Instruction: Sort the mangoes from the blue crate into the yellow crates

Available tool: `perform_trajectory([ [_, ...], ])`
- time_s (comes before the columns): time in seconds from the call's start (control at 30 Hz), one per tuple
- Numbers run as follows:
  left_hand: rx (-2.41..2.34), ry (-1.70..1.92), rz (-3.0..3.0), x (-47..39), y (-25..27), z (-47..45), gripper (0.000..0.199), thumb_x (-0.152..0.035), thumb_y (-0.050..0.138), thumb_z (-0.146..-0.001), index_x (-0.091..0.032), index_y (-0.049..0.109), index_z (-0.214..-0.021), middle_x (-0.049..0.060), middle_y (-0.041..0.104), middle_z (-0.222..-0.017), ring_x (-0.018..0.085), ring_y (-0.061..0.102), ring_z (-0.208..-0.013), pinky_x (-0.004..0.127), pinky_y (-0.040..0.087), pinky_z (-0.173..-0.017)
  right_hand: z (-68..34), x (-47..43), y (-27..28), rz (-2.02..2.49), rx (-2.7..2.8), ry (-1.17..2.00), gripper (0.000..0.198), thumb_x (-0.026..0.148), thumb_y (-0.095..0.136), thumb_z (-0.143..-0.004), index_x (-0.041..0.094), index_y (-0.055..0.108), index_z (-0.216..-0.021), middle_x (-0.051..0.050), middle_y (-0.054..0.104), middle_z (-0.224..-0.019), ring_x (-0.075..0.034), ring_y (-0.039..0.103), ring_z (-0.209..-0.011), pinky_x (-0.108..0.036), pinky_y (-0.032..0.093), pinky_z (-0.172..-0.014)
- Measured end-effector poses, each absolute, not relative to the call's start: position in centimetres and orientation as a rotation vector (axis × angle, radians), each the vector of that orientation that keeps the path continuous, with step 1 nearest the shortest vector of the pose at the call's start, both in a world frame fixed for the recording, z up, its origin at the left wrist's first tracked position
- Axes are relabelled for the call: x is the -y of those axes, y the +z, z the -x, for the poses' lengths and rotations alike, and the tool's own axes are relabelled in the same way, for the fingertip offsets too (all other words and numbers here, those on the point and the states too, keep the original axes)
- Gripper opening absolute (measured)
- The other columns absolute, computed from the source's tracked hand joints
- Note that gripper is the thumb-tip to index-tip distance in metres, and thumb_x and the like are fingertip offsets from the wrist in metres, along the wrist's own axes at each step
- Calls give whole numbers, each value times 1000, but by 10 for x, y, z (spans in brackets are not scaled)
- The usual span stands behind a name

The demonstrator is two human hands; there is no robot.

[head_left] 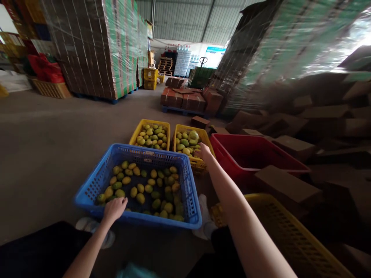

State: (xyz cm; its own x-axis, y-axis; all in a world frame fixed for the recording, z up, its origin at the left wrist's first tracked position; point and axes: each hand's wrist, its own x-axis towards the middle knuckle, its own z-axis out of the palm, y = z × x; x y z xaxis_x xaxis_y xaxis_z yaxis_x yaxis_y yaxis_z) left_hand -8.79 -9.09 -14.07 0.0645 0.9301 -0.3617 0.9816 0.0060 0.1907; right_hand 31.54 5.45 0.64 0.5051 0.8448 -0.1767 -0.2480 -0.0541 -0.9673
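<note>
A large blue plastic crate (150, 150) in front of me holds a loose layer of green and yellow mangoes (140, 199). Over its near left edge is my left hand (115, 207), with its fingers curled inward among the mangoes; what they hold, if anything, is hidden. My right hand (205, 150) reaches forward to the right-hand yellow crate (199, 164), over its right side, close to the fruit. Its fingers point down and are partly hidden. Several mangoes (184, 143) fill that crate, with one larger pale green fruit (193, 136) on top.
Another yellow crate (133, 136) of mangoes stands beyond the blue one. To the right are a red bin (246, 170), a yellow basket (266, 200) and many cardboard boxes (290, 185). Wrapped pallet stacks (84, 50) and a low pallet of boxes (185, 100) stand farther back.
</note>
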Motion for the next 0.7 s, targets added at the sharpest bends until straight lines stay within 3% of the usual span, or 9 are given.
perform_trajectory([
  [0.1, -1903, -185, -1956, 90, -142, 87, 44, -35, 28, -95, -19, 69, -98, 13, 72, -101, 28, 67, -96, 34, 45, -75, -314, -30, -20, 1672, 711, 1039, 14, 26, 60, -89, 12, 61, -89, 2, 60, -75, -7, 55, -57, -21, 48, -52],
  [0.23, -1910, -222, -1959, 90, -138, 86, 42, -34, 29, -94, -21, 69, -97, 13, 71, -105, 27, 66, -99, 34, 45, -80, -294, 19, -66, 1940, 968, 1163, 4, 10, 68, -75, 12, 66, -72, 2, 58, -59, -10, 54, -54, -22, 46, -52],
  [0.33, -1856, -297, -1935, 87, -136, 86, 43, -32, 28, -94, -20, 69, -99, 14, 69, -111, 27, 63, -105, 36, 43, -86, -280, 46, -74, 1994, 1165, 1293, 5, 12, 68, -71, 16, 69, -69, 1, 63, -62, -14, 60, -64, -26, 51, -64],
  [0.4, -1762, -357, -1900, 80, -136, 88, 41, -33, 31, -94, -20, 69, -98, 13, 68, -113, 26, 62, -107, 35, 43, -88, -273, 57, -65, 1975, 1427, 1346, 6, 18, 67, -73, 19, 72, -77, -1, 70, -77, -18, 64, -79, -28, 51, -78],
  [0.5, -1543, -456, -1809, 58, -141, 94, 27, -33, 48, -88, -22, 72, -85, 5, 73, -101, 21, 65, -95, 28, 45, -83, -264, 67, -45, 1872, 2365, 1139, 36, 36, 53, -86, 18, 64, -116, -10, 71, -104, -25, 66, -96, -35, 50, -88],
  [0.53, -1486, -490, -1772, 48, -144, 96, 21, -32, 53, -84, -22, 71, -78, 4, 73, -93, 20, 66, -88, 27, 46, -80, -262, 70, -40, 1854, 2443, 1108, 43, 38, 53, -86, 16, 60, -123, -13, 68, -111, -28, 64, -102, -38, 48, -91],
  [0.6, -1452, -540, -1721, 27, -152, 96, 18, -27, 60, -78, -18, 68, -65, 5, 72, -78, 21, 66, -81, 28, 46, -79, -256, 76, -34, 1866, 2515, 1019, 49, 39, 49, -89, 14, 52, -131, -17, 63, -122, -30, 59, -113, -40, 44, -97],
  [0.7, -1503, -520, -1719, -6, -168, 86, 19, -26, 63, -76, -15, 64, -61, 8, 69, -77, 24, 64, -90, 31, 45, -86, -246, 83, -36, 2013, 2627, 798, 45, 36, 45, -92, 14, 51, -130, -18, 62, -123, -31, 60, -112, -41, 45, -93],
])
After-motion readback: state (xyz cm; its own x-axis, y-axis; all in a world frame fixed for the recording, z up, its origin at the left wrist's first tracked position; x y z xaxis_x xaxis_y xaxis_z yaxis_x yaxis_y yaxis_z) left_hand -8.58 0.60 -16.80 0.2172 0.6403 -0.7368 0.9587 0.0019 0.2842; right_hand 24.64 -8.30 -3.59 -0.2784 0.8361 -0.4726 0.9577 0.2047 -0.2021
